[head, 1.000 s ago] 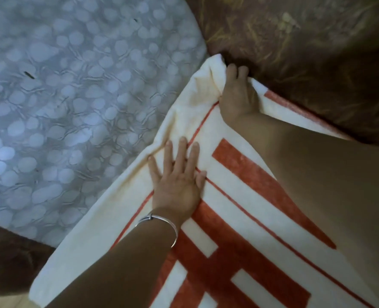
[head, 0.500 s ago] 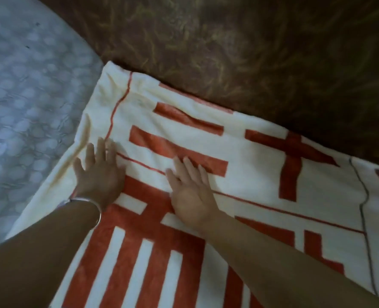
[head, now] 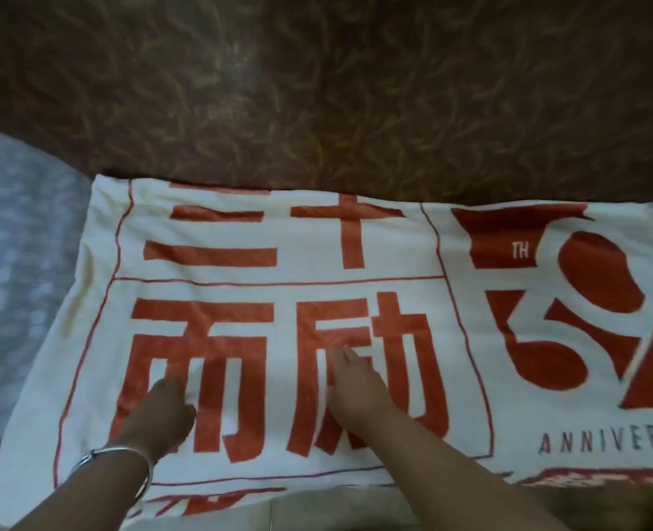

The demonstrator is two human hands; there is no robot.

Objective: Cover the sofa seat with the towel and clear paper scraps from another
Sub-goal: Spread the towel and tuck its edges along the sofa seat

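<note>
While R hand (head: 357,387) is pressing towel (head: 279,270) w/ straight fingers, L hand (head: 160,413) is resting on it, finger pose unclear.

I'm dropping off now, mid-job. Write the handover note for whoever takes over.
Left hand: rests on the towel, fingers too blurred to read.
Right hand: flat on the towel, fingers straight.
Towel: spread flat, far edge against the brown backrest.
Done: the sofa seat, hidden beneath it, looks covered.
To do: clear the paper scraps; none in view here.
</note>
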